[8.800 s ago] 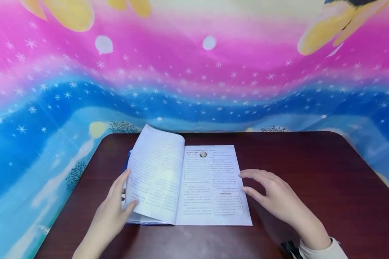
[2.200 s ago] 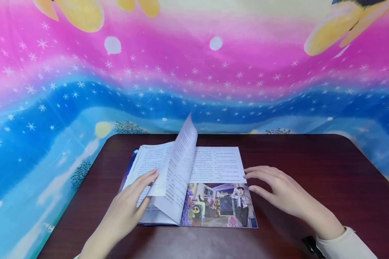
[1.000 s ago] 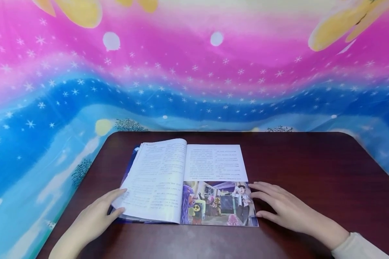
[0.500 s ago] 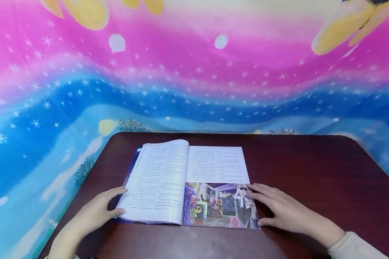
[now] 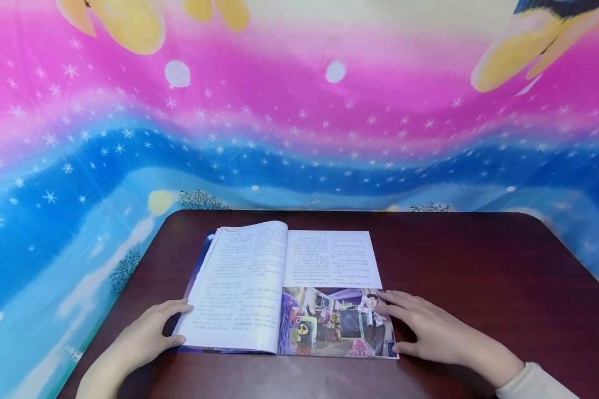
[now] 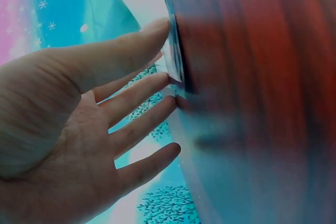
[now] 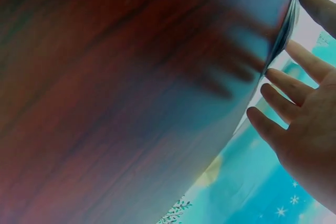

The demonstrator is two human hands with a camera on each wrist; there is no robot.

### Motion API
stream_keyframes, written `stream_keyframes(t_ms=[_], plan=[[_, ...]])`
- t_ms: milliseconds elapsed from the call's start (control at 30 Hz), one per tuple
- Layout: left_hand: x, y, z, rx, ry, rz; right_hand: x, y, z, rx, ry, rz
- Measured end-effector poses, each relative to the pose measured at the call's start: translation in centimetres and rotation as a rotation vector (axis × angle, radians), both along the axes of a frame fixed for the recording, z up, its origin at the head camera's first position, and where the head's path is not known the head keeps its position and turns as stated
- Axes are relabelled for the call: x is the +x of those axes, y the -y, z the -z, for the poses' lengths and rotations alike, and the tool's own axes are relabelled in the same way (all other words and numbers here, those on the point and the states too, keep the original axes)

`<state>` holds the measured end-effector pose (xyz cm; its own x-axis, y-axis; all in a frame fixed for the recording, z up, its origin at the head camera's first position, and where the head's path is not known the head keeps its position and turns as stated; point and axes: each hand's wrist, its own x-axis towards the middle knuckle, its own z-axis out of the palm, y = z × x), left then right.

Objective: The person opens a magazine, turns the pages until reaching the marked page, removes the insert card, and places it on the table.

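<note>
An open magazine [image 5: 239,282] lies on the dark wooden table in the head view. Small print fills its left page, which bulges up toward the spine; the right page carries text above a colourful cartoon picture [image 5: 336,322]. My left hand [image 5: 142,335] rests at the lower left edge, thumb and fingertips touching the page border. In the left wrist view its fingers spread out fairly straight, with the thumb [image 6: 121,56] against the magazine's edge. At the lower right edge, my right hand [image 5: 434,332] touches the page with extended fingertips, also seen spread in the right wrist view.
The reddish-brown table [image 5: 479,266] has rounded far corners. Behind it and along both sides hangs a pink and blue backdrop [image 5: 299,111] with snowflakes. A blue cover edge [image 5: 199,266] sticks out beneath the left pages.
Earlier, my left hand carried pages over to the left, uncovering the cartoon picture. The turned page has since settled, and both hands have come down to the magazine's lower side edges.
</note>
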<state>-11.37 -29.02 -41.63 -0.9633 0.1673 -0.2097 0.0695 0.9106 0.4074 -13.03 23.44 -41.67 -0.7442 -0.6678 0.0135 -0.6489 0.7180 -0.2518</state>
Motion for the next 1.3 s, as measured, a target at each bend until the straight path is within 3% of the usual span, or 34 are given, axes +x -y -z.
stream_keyframes(t_ms=[267,733,900,1033,1167,1300], plan=[[-0.1,0.0,0.1,-0.029,0.005,-0.017,-0.2,0.3,-0.1,-0.022,-0.005,0.013],[-0.5,-0.3,0.1,-0.028,-0.015,-0.005,-2.0,0.9,-1.9,-0.091,0.156,0.138],[-0.1,-0.2,-0.4,-0.021,-0.042,0.017,-2.5,1.5,-2.2,-0.16,0.159,0.142],[0.4,-0.7,-1.2,0.035,-0.06,0.019,-2.8,1.8,-2.5,-0.204,0.151,0.156],[0.9,-2.5,-2.2,0.114,-0.125,0.019,-3.0,2.2,-2.9,-0.22,0.136,0.163],[1.2,-4.5,-2.9,0.157,-0.259,0.056,-3.0,2.6,-3.2,-0.209,0.111,0.168]])
